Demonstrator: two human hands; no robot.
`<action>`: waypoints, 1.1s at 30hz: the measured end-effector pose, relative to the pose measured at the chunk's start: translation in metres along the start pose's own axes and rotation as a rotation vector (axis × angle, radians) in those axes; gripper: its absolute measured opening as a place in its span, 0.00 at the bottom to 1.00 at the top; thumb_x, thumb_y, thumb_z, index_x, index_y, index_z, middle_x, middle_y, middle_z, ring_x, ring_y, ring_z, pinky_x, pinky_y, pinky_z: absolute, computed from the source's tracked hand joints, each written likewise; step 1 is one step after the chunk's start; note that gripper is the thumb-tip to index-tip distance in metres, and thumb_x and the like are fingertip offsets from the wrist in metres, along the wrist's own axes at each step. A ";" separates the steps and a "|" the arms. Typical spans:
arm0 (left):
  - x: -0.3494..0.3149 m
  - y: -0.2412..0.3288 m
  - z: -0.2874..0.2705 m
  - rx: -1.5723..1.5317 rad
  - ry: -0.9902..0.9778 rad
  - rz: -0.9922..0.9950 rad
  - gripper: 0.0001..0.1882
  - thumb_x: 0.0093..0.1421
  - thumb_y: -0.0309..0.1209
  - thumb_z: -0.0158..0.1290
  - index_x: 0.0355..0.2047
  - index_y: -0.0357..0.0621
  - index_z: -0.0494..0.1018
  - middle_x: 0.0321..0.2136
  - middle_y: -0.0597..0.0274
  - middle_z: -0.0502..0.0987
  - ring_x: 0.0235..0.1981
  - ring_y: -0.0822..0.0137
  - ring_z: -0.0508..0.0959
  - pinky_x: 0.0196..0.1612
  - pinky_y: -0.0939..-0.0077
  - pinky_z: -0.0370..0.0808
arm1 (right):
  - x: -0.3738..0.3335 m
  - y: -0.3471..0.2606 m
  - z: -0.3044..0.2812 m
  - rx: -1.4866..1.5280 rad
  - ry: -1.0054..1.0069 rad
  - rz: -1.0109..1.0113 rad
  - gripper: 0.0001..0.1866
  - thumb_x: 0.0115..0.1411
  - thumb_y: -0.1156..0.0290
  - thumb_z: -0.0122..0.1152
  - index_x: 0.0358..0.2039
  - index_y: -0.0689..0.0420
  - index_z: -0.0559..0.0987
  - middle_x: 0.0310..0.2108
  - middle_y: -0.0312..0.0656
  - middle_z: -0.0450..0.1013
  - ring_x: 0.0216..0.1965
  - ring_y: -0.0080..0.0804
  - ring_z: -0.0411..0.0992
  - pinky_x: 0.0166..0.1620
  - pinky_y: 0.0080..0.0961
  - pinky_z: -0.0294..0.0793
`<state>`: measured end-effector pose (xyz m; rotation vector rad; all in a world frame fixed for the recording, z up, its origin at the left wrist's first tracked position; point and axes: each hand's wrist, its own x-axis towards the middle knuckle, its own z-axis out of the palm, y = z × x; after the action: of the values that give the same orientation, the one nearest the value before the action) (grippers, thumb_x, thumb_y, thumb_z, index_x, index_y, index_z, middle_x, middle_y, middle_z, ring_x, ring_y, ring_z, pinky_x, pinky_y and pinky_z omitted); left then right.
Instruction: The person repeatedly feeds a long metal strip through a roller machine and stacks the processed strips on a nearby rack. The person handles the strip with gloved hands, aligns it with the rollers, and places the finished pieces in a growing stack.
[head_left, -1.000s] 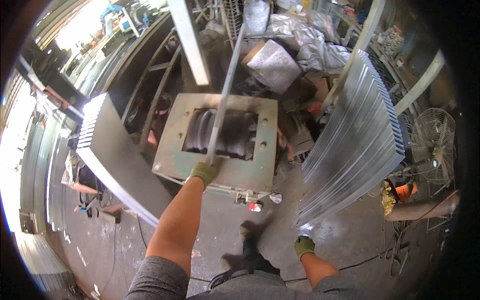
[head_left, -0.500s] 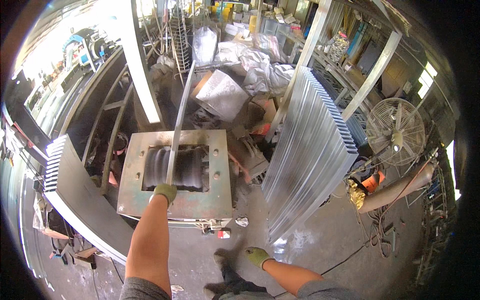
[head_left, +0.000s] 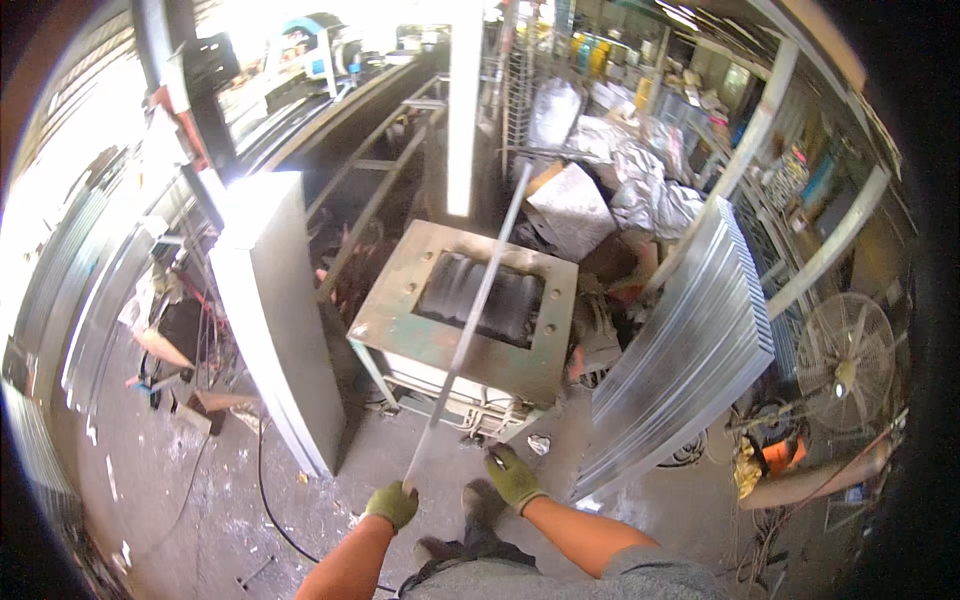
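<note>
My left hand point(head_left: 393, 505), in a green work glove, is closed around the near end of a long, thin metal bar point(head_left: 462, 350). The bar slants up and away from me, passing over a worn steel machine point(head_left: 400, 275) with a square opening in its top. Inside that opening is a dark, ridged roller point(head_left: 470, 292); whether the bar touches it I cannot tell. Near the machine's front legs hovers my right hand point(head_left: 515, 478), also gloved, its fingers loosely bent and apart with nothing seen in them.
Left of the machine stands a tall stack of metal profiles point(head_left: 275, 320); another leaning stack point(head_left: 690, 350) stands on the right. A large fan point(head_left: 845, 350) and cables lie farther right. Behind the machine are a pale box point(head_left: 572, 212) and silvery sacks point(head_left: 640, 180). A black cable point(head_left: 265, 490) crosses the floor.
My left hand has drawn back from the machine toward my body, bringing the bar with it. My right hand has lifted slightly toward the machine. The view has swung left.
</note>
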<state>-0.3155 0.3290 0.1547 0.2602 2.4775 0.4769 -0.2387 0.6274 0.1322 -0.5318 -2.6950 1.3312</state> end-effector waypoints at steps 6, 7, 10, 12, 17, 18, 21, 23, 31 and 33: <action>-0.148 -0.125 0.099 -0.101 -0.126 -0.204 0.24 0.71 0.52 0.54 0.54 0.48 0.80 0.46 0.38 0.87 0.50 0.33 0.85 0.55 0.41 0.82 | 0.031 -0.080 0.042 -0.120 0.308 -0.481 0.23 0.69 0.64 0.66 0.61 0.61 0.79 0.64 0.58 0.75 0.66 0.61 0.72 0.69 0.53 0.71; -0.170 -0.150 0.119 -0.078 -0.160 -0.262 0.26 0.69 0.53 0.56 0.56 0.50 0.81 0.48 0.39 0.87 0.53 0.34 0.85 0.57 0.43 0.81 | 0.030 -0.087 0.045 -0.188 0.283 -0.525 0.24 0.69 0.64 0.67 0.61 0.61 0.78 0.66 0.59 0.74 0.67 0.63 0.71 0.71 0.54 0.70; -0.226 -0.237 0.175 -0.077 -0.169 -0.175 0.23 0.73 0.52 0.52 0.55 0.48 0.79 0.46 0.39 0.87 0.50 0.32 0.85 0.54 0.38 0.80 | 0.006 -0.101 0.060 -0.280 0.098 -0.601 0.25 0.69 0.62 0.67 0.62 0.62 0.78 0.67 0.60 0.72 0.69 0.65 0.68 0.73 0.56 0.66; -0.260 -0.285 0.210 -0.188 -0.140 -0.099 0.24 0.72 0.52 0.53 0.57 0.51 0.79 0.48 0.40 0.86 0.54 0.34 0.84 0.56 0.40 0.80 | -0.021 -0.106 0.069 -0.306 0.005 -0.680 0.26 0.68 0.61 0.67 0.61 0.62 0.79 0.66 0.59 0.72 0.69 0.66 0.68 0.73 0.56 0.66; -0.328 -0.344 0.253 -0.255 0.016 -0.185 0.24 0.72 0.52 0.55 0.61 0.54 0.79 0.53 0.42 0.86 0.60 0.40 0.83 0.61 0.46 0.78 | -0.084 -0.116 0.086 -0.227 -0.097 -0.721 0.22 0.69 0.61 0.65 0.56 0.63 0.80 0.64 0.58 0.73 0.69 0.67 0.68 0.72 0.54 0.69; -0.332 -0.347 0.254 -0.273 -0.036 -0.226 0.24 0.72 0.52 0.55 0.61 0.54 0.79 0.54 0.42 0.85 0.60 0.40 0.83 0.61 0.46 0.78 | -0.091 -0.116 0.087 -0.259 -0.121 -0.718 0.22 0.69 0.60 0.65 0.57 0.62 0.81 0.64 0.57 0.74 0.69 0.66 0.69 0.72 0.54 0.69; -0.329 -0.346 0.248 -0.296 -0.144 -0.282 0.25 0.71 0.52 0.56 0.62 0.55 0.79 0.54 0.42 0.85 0.60 0.40 0.83 0.61 0.47 0.79 | -0.096 -0.115 0.088 -0.300 -0.186 -0.716 0.26 0.70 0.56 0.65 0.59 0.62 0.80 0.66 0.58 0.72 0.72 0.67 0.66 0.73 0.54 0.68; -0.315 -0.334 0.238 -0.300 -0.190 -0.278 0.25 0.71 0.52 0.56 0.62 0.56 0.79 0.54 0.42 0.85 0.60 0.41 0.83 0.61 0.47 0.79 | -0.086 -0.113 0.087 -0.312 -0.182 -0.721 0.27 0.70 0.55 0.66 0.60 0.62 0.79 0.68 0.59 0.71 0.73 0.67 0.64 0.74 0.55 0.67; -0.184 -0.151 0.106 -0.372 0.039 -0.248 0.25 0.62 0.54 0.65 0.55 0.58 0.86 0.44 0.46 0.89 0.48 0.43 0.88 0.53 0.49 0.83 | 0.099 -0.106 0.050 -0.364 0.173 -0.637 0.29 0.72 0.55 0.63 0.63 0.66 0.77 0.73 0.63 0.66 0.78 0.67 0.58 0.79 0.53 0.60; -0.158 -0.101 0.059 -0.450 0.101 -0.255 0.26 0.60 0.53 0.68 0.51 0.50 0.86 0.40 0.46 0.89 0.44 0.46 0.89 0.49 0.54 0.83 | 0.157 -0.107 0.040 -0.358 0.220 -0.615 0.26 0.72 0.57 0.61 0.62 0.63 0.78 0.72 0.60 0.67 0.76 0.65 0.60 0.76 0.53 0.64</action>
<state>-0.1611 0.2067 0.1523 -0.2629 2.3730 0.9311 -0.4236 0.5912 0.1801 0.1328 -2.5915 0.6022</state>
